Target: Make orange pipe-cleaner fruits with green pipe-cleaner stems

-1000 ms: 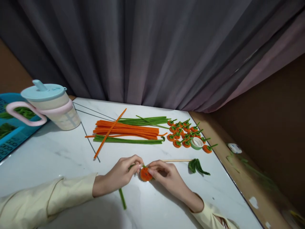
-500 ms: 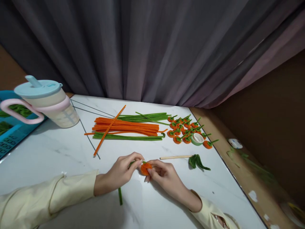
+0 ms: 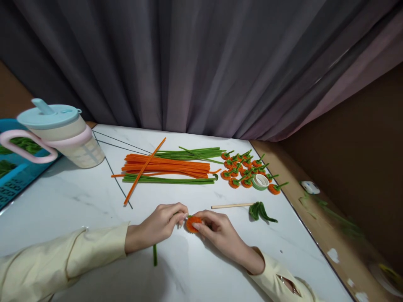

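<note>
Progress: your left hand (image 3: pixel 159 226) pinches green stem (image 3: pixel 155 255); right hand (image 3: pixel 217 230) fingers closed on orange coil (image 3: pixel 192 223), just above table (image 3: pixel 78 201). Finished pumpkins (image 3: pixel 247 171) heaped beyond; many straight stems (image 3: pixel 166 167) unused, so judged partway.

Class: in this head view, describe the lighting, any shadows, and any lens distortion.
Head view: soft, even light on the white table; faint shadows lie under the left hand and right hand, which pinch the orange coil; no harsh glare. The table's edges splay out from wide-angle distortion, and the mug looks stretched.
</note>
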`<state>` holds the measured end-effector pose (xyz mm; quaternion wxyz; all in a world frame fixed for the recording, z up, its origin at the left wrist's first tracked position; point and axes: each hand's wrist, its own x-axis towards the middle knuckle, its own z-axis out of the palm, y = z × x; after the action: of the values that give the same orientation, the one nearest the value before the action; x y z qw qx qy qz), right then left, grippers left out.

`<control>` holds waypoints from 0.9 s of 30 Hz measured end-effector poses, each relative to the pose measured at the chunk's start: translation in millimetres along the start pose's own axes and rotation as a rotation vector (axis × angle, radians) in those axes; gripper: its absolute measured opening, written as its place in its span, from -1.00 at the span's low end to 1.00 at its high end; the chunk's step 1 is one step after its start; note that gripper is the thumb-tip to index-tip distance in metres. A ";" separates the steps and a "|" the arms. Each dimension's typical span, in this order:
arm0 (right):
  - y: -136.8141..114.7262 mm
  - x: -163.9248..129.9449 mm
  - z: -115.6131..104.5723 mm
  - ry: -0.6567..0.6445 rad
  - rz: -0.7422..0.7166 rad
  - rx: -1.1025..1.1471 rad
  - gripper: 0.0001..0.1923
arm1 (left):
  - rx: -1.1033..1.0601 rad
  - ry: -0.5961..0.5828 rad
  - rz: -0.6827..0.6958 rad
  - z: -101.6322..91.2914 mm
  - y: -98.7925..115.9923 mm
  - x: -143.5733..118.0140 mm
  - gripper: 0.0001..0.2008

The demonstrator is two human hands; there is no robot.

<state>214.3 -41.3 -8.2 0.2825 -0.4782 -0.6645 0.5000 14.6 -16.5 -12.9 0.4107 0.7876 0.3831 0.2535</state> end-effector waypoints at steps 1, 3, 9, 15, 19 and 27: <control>0.3 -0.3 0.3 -0.005 -0.005 0.001 -0.74 | 0.016 -0.001 0.017 0.5 -0.4 -0.5 -0.78; 0.6 -0.8 0.5 -0.033 -0.018 0.020 -0.73 | 0.064 -0.006 0.057 1.5 -1.4 -1.8 -0.78; 0.8 -0.6 0.4 -0.072 -0.076 0.023 -0.74 | 0.145 -0.029 0.158 3.6 -2.8 -4.6 -0.78; 4.7 0.4 0.5 -0.050 -0.017 0.214 -0.71 | 0.033 0.038 -0.015 -0.6 2.6 0.5 -0.80; 5.3 1.3 0.6 -0.064 -0.012 0.345 -0.69 | -0.051 0.090 -0.121 -5.6 8.6 4.4 -0.83; 5.4 2.4 3.7 -0.017 -0.007 0.317 -0.74 | -0.053 -0.215 0.044 -20.1 23.0 14.0 -0.79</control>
<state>212.2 -40.4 -14.7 0.3506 -0.4210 -0.5814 0.6014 17.4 -4.5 18.4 0.4645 0.8073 0.3128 0.1863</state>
